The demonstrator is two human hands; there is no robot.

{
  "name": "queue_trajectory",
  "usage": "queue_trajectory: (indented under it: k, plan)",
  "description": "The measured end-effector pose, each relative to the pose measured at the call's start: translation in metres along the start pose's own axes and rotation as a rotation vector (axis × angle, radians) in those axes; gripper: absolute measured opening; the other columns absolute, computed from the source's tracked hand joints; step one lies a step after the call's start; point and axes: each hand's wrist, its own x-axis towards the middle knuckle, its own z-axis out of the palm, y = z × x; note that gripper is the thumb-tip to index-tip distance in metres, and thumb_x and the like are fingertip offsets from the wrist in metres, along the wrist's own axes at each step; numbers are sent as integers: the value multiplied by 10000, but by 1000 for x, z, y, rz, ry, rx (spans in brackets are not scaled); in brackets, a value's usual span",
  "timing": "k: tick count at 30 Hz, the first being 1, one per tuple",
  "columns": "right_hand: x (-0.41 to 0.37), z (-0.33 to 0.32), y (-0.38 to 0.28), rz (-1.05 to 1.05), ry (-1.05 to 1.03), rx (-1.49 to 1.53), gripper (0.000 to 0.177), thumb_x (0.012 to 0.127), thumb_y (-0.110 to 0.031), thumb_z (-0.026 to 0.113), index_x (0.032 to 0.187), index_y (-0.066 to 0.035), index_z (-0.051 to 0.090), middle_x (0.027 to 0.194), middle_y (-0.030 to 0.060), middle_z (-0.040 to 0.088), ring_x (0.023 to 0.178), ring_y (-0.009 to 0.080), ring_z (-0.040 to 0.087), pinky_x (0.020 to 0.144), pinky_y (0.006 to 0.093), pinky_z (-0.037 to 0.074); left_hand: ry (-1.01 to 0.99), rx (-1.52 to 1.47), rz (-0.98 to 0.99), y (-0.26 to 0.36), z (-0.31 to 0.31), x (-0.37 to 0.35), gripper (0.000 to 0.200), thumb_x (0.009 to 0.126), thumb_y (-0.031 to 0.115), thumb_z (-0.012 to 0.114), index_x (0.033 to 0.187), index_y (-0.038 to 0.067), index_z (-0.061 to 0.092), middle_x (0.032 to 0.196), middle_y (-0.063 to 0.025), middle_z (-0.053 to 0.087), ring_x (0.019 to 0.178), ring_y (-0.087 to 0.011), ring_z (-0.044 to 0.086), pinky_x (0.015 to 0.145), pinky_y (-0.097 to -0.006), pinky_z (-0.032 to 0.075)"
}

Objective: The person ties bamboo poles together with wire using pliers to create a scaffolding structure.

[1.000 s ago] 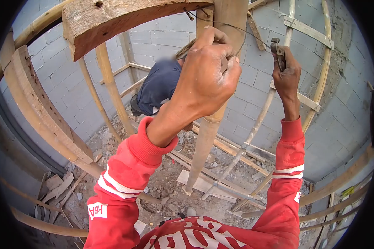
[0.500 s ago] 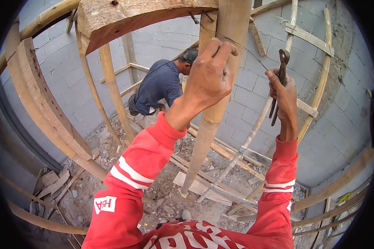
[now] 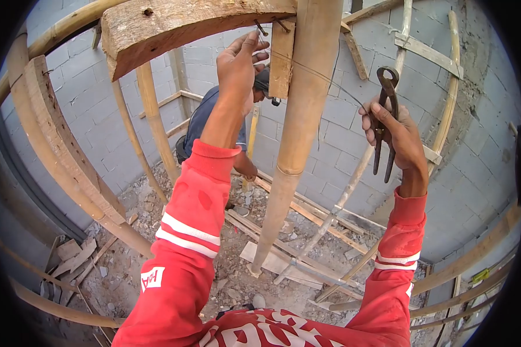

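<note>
My right hand [image 3: 396, 130] is closed around dark metal pincers [image 3: 387, 92], jaws up and handles hanging down. A thin wire [image 3: 330, 78] runs from its fingertips leftward across the thick bamboo post [image 3: 295, 136]. On the post's other side, my left hand [image 3: 239, 63] is raised with thumb and fingertips together on the wire, just below a nail [image 3: 260, 27]. Another bent nail [image 3: 282, 25] sticks out beside it. These nails are at the end of a thick wooden beam [image 3: 197, 20], above a short wooden block [image 3: 282, 61] against the post.
A co-worker in a dark blue shirt [image 3: 205, 124] bends down behind my left arm. A bamboo ladder [image 3: 446, 110] leans at the right against the grey block wall [image 3: 353, 107]. Planks [image 3: 281, 263] and rubble lie on the ground; bamboo poles [image 3: 156, 121] stand at left.
My left hand has moved left from in front of the post to the nails. My right hand has shifted slightly right and lower, turning the pincers so both handles show apart.
</note>
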Motion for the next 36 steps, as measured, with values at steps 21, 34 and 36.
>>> queue_trajectory:
  k: [21,34,36]
  plan:
    - [105,19,2,-75,210,241,203,974,-266,667,1035,-77,627,769,-15,632,626,48,565,528,186,354,37,2,-140,3,3,68,158,1004,106,556,850,103,521,671,37,414,509,-54,361,408,-211,243]
    - [88,-91,9,17,36,-506,590,1034,-465,396,1546,-172,406,1510,14,499,1384,210,472,1203,556,102,-139,249,-64,-4,-51,51,128,910,83,706,923,-32,761,647,-68,588,494,-122,501,415,-298,387]
    - [86,-100,10,59,143,-406,479,1055,-353,402,1454,-97,469,1467,119,514,1324,276,531,1123,546,350,-160,132,-94,2,-77,8,140,914,114,709,881,-10,764,619,-62,588,494,-125,527,425,-297,408]
